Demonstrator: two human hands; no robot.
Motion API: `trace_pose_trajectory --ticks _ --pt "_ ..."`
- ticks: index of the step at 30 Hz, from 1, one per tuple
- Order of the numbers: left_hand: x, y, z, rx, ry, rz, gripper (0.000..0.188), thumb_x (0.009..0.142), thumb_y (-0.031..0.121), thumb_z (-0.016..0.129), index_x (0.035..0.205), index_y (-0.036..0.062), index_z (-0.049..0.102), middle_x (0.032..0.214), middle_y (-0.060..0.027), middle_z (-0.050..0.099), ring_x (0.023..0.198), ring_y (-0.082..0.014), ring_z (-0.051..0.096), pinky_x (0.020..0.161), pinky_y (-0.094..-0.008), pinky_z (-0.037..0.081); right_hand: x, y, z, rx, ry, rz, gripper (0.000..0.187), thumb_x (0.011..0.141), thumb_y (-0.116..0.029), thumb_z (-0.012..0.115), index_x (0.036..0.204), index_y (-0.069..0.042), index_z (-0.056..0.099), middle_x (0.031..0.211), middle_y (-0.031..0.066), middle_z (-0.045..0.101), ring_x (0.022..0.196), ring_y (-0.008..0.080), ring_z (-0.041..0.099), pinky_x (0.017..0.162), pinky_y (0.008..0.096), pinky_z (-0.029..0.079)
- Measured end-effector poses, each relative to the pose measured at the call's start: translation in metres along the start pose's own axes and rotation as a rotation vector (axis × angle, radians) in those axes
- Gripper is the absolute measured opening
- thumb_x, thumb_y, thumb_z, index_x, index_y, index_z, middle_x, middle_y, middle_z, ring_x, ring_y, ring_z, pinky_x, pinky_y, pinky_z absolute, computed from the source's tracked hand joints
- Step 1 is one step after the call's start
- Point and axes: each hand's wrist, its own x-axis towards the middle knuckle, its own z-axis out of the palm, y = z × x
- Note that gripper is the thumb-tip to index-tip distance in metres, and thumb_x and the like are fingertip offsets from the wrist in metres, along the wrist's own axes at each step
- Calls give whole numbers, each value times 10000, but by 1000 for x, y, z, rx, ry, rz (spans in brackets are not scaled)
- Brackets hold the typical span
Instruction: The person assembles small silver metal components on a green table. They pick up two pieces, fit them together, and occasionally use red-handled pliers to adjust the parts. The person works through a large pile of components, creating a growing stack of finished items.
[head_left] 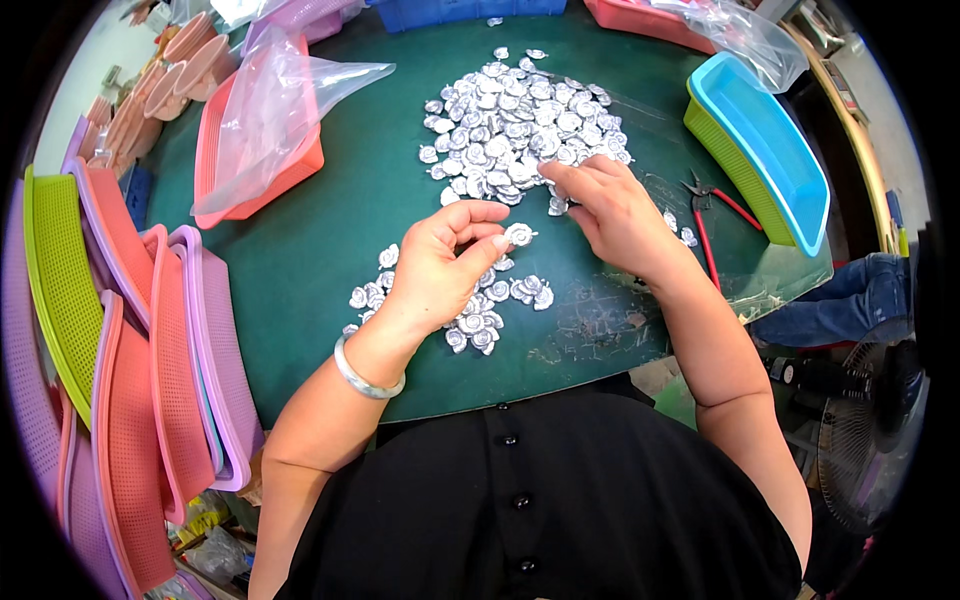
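Observation:
Between the thumb and fingers of my left hand (pixel 440 255), a small silver rose-shaped piece (pixel 519 234) is pinched, held over the table. Its swirled face is up. My right hand (pixel 615 215) reaches to the near right edge of a big pile of silver rose-shaped pieces (pixel 500 125). The index fingertip touches the pile, and the thumb stands apart from it; no held piece shows. Below and around my left hand lie smaller clusters of the same pieces (pixel 473 325), partly hidden by the hand and wrist.
Red-handled cutting pliers (pixel 706 225) lie right of my right hand, near a few loose pieces. A blue basin in a green basket (pixel 765 150) stands at right. At left are a coral basket (pixel 265 185) with plastic bags and stacked coloured baskets (pixel 130 400). The green tabletop (pixel 350 150) is scuffed.

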Motion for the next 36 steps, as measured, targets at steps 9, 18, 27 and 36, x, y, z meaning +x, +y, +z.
trace_pose_trajectory --ticks 9,18,27,36 --pt "0 0 -1 31 0 7 295 854 4 582 1149 9 577 869 -45 643 792 -74 575 716 -212 465 0 -1 1 -19 -25 26 511 667 68 612 1159 -50 542 866 73 610 868 254 543 809 362 436" --pt "-1 2 -5 452 -50 136 180 817 -16 568 965 22 663 830 -43 641 779 -152 586 718 -274 470 -2 -5 -3 255 -132 6 557 660 75 636 1187 -74 531 883 88 597 871 267 547 779 373 451" --pt "-2 1 -9 920 -43 470 217 730 -79 506 836 28 662 824 -81 598 848 -267 531 772 -349 437 -1 2 -4 72 -78 -23 522 674 21 645 1178 -61 535 860 78 612 877 269 527 795 378 444" --pt "0 0 -7 879 -14 415 154 763 -7 543 855 25 662 827 -92 619 839 -267 552 758 -356 444 0 -2 7 96 -41 -56 509 679 -30 666 1169 -99 547 862 70 598 861 264 525 777 376 436"
